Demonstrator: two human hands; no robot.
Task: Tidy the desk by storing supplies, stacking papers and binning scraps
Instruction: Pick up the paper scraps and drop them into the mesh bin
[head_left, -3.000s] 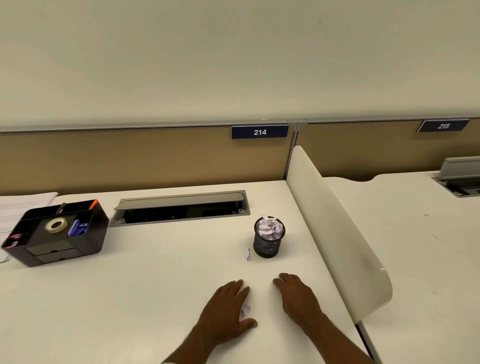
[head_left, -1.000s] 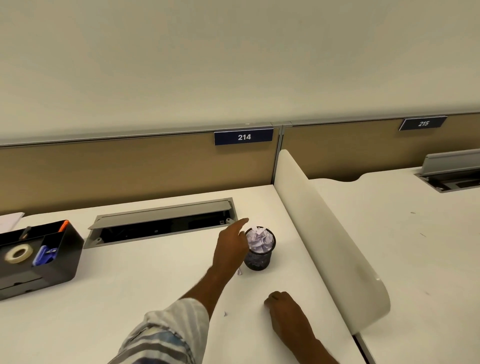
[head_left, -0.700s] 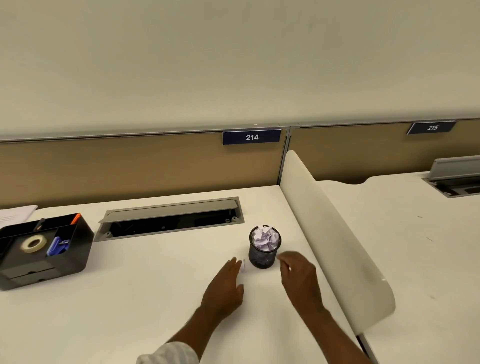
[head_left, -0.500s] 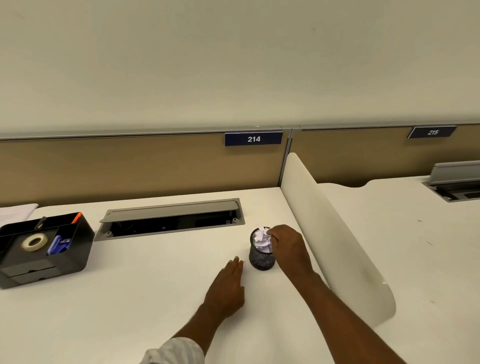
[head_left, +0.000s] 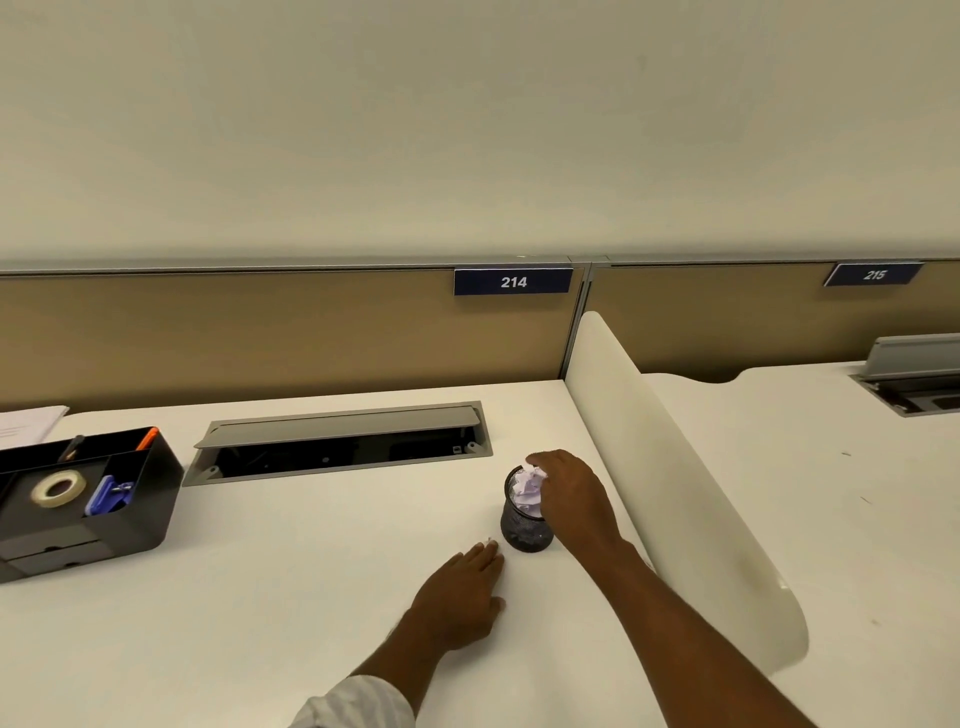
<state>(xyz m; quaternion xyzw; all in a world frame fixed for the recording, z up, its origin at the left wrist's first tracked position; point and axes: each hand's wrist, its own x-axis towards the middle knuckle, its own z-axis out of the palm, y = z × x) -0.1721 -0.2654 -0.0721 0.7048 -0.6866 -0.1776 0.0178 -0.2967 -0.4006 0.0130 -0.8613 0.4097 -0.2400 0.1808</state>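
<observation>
A black mesh cup stuffed with crumpled white paper scraps stands on the white desk. My right hand reaches over the cup's right side, its fingers curled down on the scraps at the mouth. My left hand lies flat on the desk just in front and to the left of the cup, holding nothing. A tiny paper scrap lies at its fingertips. At the far left a black desk organizer holds a tape roll, a blue clip and pens.
An open grey cable tray is sunk into the desk behind the cup. A white curved divider bounds the desk on the right, with the adjoining desk beyond. Stacked papers lie behind the organizer. A tan partition runs along the back.
My left hand pulled back from the cup's mouth and settled flat on the desk. My right hand rose from the desk to the cup's top and stays there on the scraps.
</observation>
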